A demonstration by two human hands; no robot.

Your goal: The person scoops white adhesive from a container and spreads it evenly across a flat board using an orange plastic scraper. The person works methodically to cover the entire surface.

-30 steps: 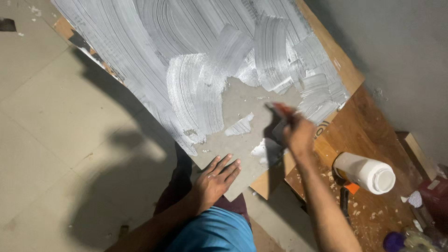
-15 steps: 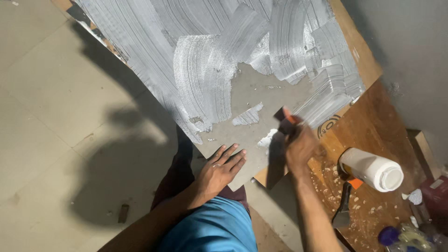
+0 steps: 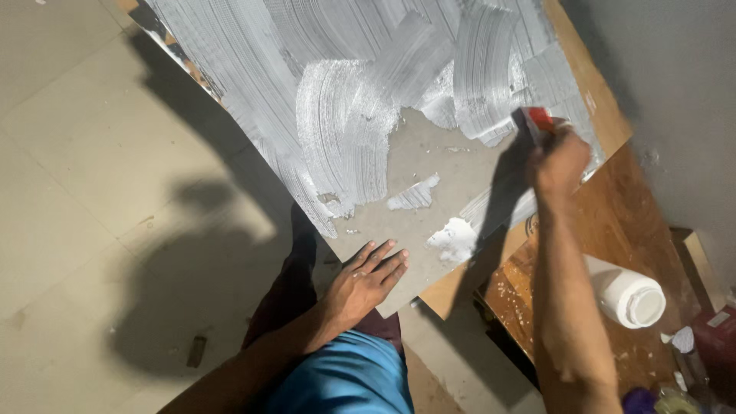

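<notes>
A large grey board (image 3: 452, 192) lies tilted across a wooden table, most of it covered with combed white paste (image 3: 345, 130). My left hand (image 3: 368, 280) rests flat on the board's bare near corner, fingers spread. My right hand (image 3: 560, 161) is closed on a red-handled spreader (image 3: 534, 121) near the board's right edge, its blade against the pasted surface. Small white paste patches (image 3: 452, 239) sit on the bare grey area between my hands.
A white plastic jar (image 3: 630, 294) lies on the brown wooden table (image 3: 613, 222) at right, among white flecks and small items at the lower right corner. Beige floor tiles (image 3: 92, 192) fill the left. A grey wall (image 3: 675, 77) stands at right.
My right hand with the spreader has moved up and to the right, from the bare patch towards the board's right edge. My left hand has stayed flat on the near corner.
</notes>
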